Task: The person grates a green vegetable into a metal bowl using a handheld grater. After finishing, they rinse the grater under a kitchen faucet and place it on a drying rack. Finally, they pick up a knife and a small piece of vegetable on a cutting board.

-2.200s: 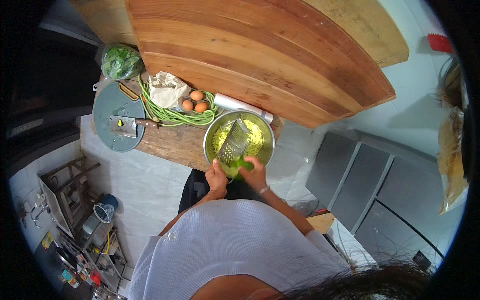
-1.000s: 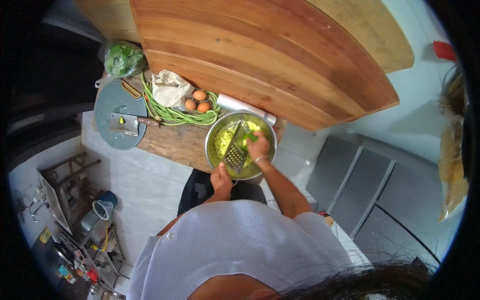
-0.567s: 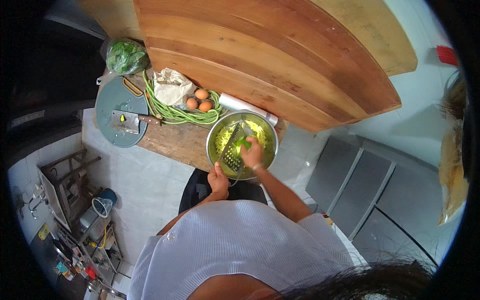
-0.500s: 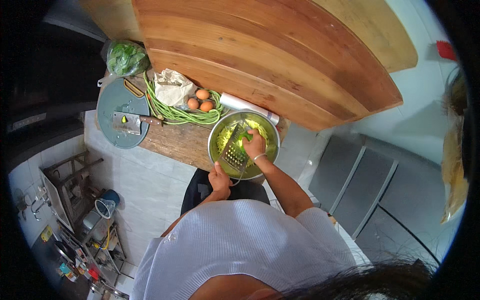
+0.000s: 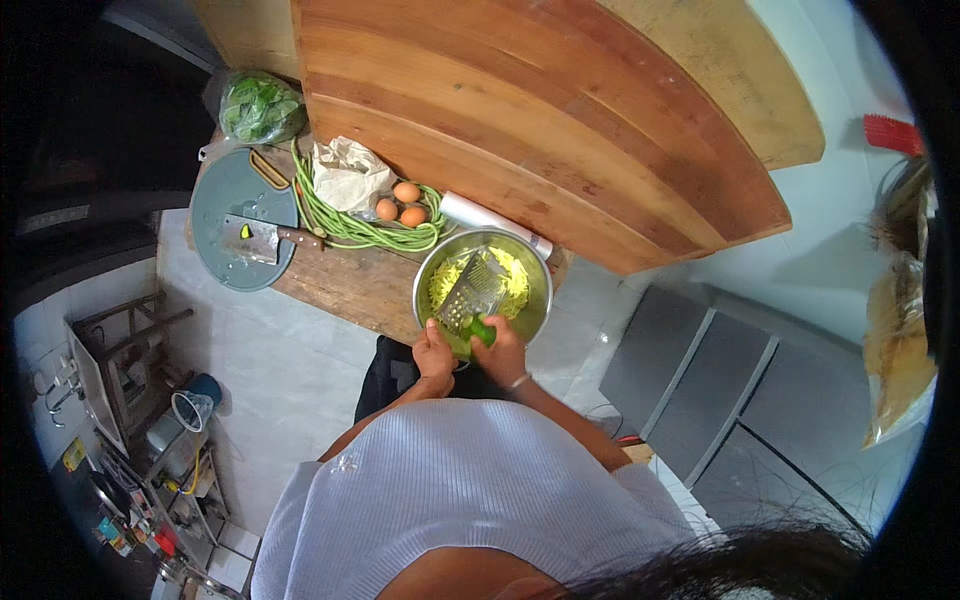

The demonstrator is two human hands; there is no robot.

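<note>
My left hand (image 5: 433, 352) is closed round the near end of a flat metal grater (image 5: 468, 297), which slants into a steel bowl (image 5: 546, 300). In my right hand (image 5: 503, 352) is a piece of green-skinned vegetable (image 5: 481, 331), zucchini-like, held at the grater's near end, close to my left hand. My fingers partly cover the vegetable. Pale yellow-green shreds (image 5: 513, 285) lie in the bowl, around and beyond the grater. Whether the vegetable touches the grater's face, I cannot tell.
Left of the bowl, a cleaver (image 5: 255, 240) lies across a grey round board (image 5: 225, 195). Long green beans (image 5: 395, 238), three eggs (image 5: 412, 215), a white cloth bag (image 5: 350, 175) and a plastic roll (image 5: 490, 220) lie behind. Bagged greens (image 5: 260, 108) stand far left. Wooden boards (image 5: 540, 110) rise behind the table.
My right hand has drawn the vegetable down the grater toward me, from its middle to its near end. My left hand keeps its hold on the grater.
</note>
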